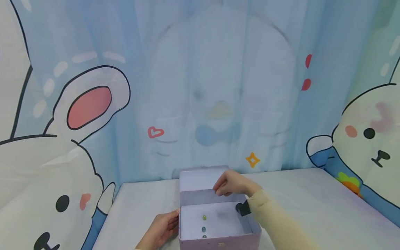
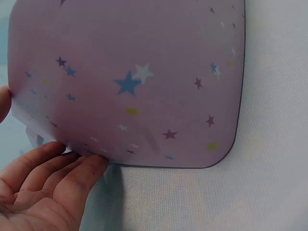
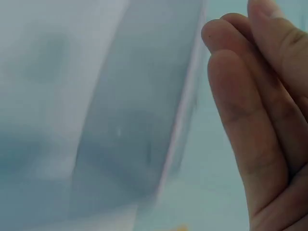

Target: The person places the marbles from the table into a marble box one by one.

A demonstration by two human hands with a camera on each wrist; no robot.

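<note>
A pinkish-purple box (image 1: 220, 239) with a white inside stands on the table with its lid (image 1: 200, 178) raised at the back. On its floor, a yellow-green marble (image 1: 204, 217), a bluish-green marble (image 1: 203, 229) and a third marble (image 1: 204, 236) form a line, the third partly hidden by the front wall. My left hand (image 1: 163, 227) rests its fingertips against the box's star-printed left side (image 2: 159, 101). Above the back of the box, my right hand (image 1: 232, 184) has its fingers bent, tips close together; I cannot tell whether anything is between them.
White cloth covers the table (image 1: 147, 198) on both sides of the box. Behind hangs a light blue curtain (image 1: 218, 69) with cartoon rabbits, close to the raised lid. A black wrist camera (image 1: 243, 208) on the right arm overlaps the box's right inner wall.
</note>
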